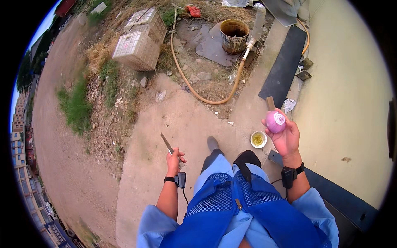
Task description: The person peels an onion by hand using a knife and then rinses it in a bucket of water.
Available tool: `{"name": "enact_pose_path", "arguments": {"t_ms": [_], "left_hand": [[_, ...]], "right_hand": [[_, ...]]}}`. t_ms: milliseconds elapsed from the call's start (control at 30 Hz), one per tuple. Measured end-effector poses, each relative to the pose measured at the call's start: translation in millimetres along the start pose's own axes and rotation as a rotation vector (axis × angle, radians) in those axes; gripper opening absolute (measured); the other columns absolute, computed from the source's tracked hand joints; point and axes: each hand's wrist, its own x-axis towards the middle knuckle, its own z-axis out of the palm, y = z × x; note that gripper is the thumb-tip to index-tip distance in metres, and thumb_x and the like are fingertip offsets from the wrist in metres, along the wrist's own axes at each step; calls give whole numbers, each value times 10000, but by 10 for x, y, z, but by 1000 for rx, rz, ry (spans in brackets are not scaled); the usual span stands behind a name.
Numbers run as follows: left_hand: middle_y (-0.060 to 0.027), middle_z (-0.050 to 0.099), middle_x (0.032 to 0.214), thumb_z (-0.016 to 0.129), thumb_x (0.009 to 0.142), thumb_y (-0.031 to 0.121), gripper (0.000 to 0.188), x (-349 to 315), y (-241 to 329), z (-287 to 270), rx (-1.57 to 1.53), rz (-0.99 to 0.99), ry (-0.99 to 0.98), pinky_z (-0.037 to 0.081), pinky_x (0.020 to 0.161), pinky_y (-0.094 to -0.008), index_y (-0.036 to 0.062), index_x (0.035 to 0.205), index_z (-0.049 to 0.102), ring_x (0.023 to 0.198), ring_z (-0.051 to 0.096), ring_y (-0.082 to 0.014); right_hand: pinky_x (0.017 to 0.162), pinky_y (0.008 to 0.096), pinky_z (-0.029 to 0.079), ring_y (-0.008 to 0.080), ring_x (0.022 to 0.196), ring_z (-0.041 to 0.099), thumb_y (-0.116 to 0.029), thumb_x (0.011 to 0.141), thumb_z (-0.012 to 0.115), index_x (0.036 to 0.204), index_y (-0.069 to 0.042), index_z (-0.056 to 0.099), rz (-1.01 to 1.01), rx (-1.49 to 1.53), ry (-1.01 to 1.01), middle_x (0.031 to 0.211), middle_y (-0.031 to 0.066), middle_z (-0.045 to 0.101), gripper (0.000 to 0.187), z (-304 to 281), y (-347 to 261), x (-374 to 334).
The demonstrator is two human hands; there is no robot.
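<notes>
Purple onion (pixel 273 123) sits in the right hand (pixel 287 138), curled round it, right of the frame's middle. The left hand (pixel 175 157), lower and left, grips what looks like a knife (pixel 166 142). Hold the onion snugly, knife tip pointing away from you.

Blade (pixel 166 141) and onion (pixel 273 122), partly hidden from us
The left hand (pixel 175 158) covers the blade's lower part, the right hand (pixel 288 139) the onion's underside; we cannot identify the brown strip (pixel 270 103) beyond it or the bowl's (pixel 252 140) contents. The lower edge cuts off the vest (pixel 198 225).
</notes>
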Motion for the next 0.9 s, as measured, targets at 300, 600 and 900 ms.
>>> {"name": "enact_pose_path", "arguments": {"t_ms": [300, 600, 900], "left_hand": [[-103, 623, 781, 573, 985, 333, 351, 780, 1052, 360, 57, 54, -42, 542, 479, -339, 45, 1184, 555, 492, 552, -137], [-114, 619, 786, 577, 974, 357, 378, 918, 957, 928, 91, -57, 52, 550, 472, -341, 9, 1120, 558, 481, 554, -146], [-113, 631, 776, 556, 969, 319, 344, 831, 803, 1573, 69, -191, 123, 563, 476, -354, 2, 1101, 571, 473, 567, -159]], "right_hand": [[860, 458, 570, 431, 1164, 593, -298, 946, 519, 1404, -46, 425, -26, 26, 16, 1292, 174, 563, 531, 352, -123, 704], [876, 474, 561, 425, 1173, 593, -272, 935, 492, 1375, -47, 442, 69, -4, -56, 1285, 176, 564, 496, 211, -706, 1803], [872, 480, 562, 401, 1137, 621, -268, 939, 490, 1348, -45, 469, 145, -134, -87, 1257, 190, 583, 466, 58, -1293, 2924]]}}
